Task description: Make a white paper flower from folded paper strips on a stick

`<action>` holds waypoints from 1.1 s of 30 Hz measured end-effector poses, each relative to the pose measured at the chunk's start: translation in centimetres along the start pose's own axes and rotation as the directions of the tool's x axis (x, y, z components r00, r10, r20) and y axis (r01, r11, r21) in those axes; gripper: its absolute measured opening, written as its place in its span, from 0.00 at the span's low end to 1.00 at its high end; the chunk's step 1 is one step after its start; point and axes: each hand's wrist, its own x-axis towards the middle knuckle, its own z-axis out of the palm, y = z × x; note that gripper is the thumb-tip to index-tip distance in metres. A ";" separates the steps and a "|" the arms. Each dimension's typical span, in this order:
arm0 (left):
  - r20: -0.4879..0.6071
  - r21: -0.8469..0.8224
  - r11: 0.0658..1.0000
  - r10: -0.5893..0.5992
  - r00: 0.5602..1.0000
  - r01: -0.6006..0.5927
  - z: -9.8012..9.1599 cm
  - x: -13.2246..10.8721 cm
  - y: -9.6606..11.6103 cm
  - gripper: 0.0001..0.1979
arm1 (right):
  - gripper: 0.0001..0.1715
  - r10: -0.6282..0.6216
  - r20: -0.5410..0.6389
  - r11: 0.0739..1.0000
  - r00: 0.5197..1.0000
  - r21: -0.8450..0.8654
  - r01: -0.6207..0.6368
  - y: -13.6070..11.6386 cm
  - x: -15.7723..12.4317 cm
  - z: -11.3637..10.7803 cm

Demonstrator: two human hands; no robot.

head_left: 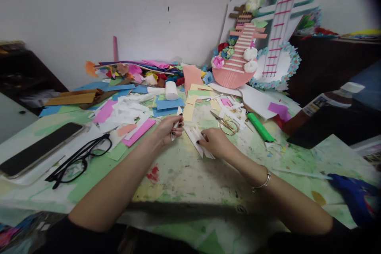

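Note:
My left hand (pixel 170 130) is closed, its fingers pinching a small white paper strip (pixel 179 112) that pokes out above and below them. To its right, my right hand (pixel 216 141) has thumb and fingers on a few folded white paper strips (pixel 195 138) lying slantwise on the table. Those strips sit between the two hands, their right side partly covered by my fingers. Gold-handled scissors (pixel 228 124) lie just beyond my right hand. A pale yellow paper piece (pixel 189 108) rests past my left hand.
Black glasses (pixel 80 160) and a phone (pixel 41 147) lie at left, near a heap of white scraps (pixel 126 111). A green tube (pixel 260 127) and a tilted bottle (pixel 321 107) are at right. Paper instruments (pixel 238 71) lean against the wall. The table's front edge (pixel 190 203) runs below my hands.

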 end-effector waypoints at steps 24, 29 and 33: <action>0.037 0.117 0.993 -0.039 0.999 0.035 1.7 -0.4 -2.4 0.13 | 0.07 0.069 -0.155 0.923 0.986 0.384 -0.004 2.2 -0.4 1.1; 0.085 0.143 0.973 0.170 0.982 -0.181 1.9 -0.8 -3.1 0.16 | 0.06 0.123 -0.088 0.355 0.988 0.934 0.039 2.8 -0.2 0.3; 0.121 0.203 0.945 0.236 0.964 -0.257 2.5 -1.1 -3.6 0.17 | 0.15 -0.013 0.013 -0.159 1.000 0.987 -0.015 2.2 -0.5 0.5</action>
